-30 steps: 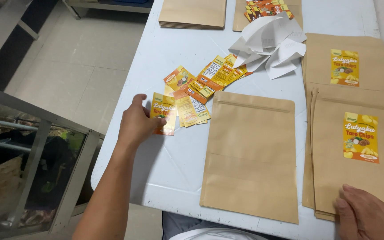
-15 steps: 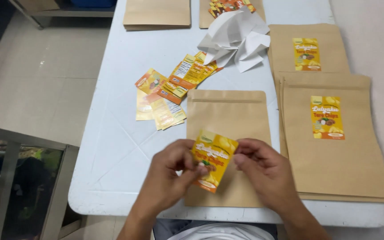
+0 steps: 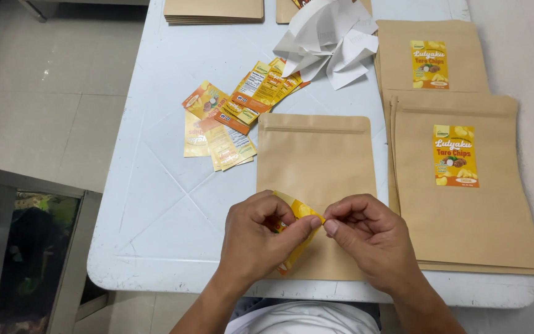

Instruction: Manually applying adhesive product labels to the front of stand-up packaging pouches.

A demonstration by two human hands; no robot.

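My left hand [image 3: 256, 238] and my right hand [image 3: 369, 238] meet over the near end of a plain brown paper pouch [image 3: 316, 158] that lies flat on the white table [image 3: 174, 204]. Between them they pinch a yellow and orange sticker label [image 3: 296, 216], bent and partly hidden by my left fingers. My right thumb and forefinger grip its upper corner. A loose pile of the same yellow labels [image 3: 230, 117] lies further back to the left.
A stack of labelled brown pouches [image 3: 465, 185] lies at the right, another [image 3: 431, 59] behind it. Crumpled white backing papers [image 3: 329, 40] sit at the back, with more plain pouches [image 3: 214, 9] beyond. A grey frame [image 3: 29, 241] stands left of the table.
My left hand took a label from the pile and brought it over the plain pouch. My right hand left the stack and joined it. The label, flat before, is now bent between my fingers.
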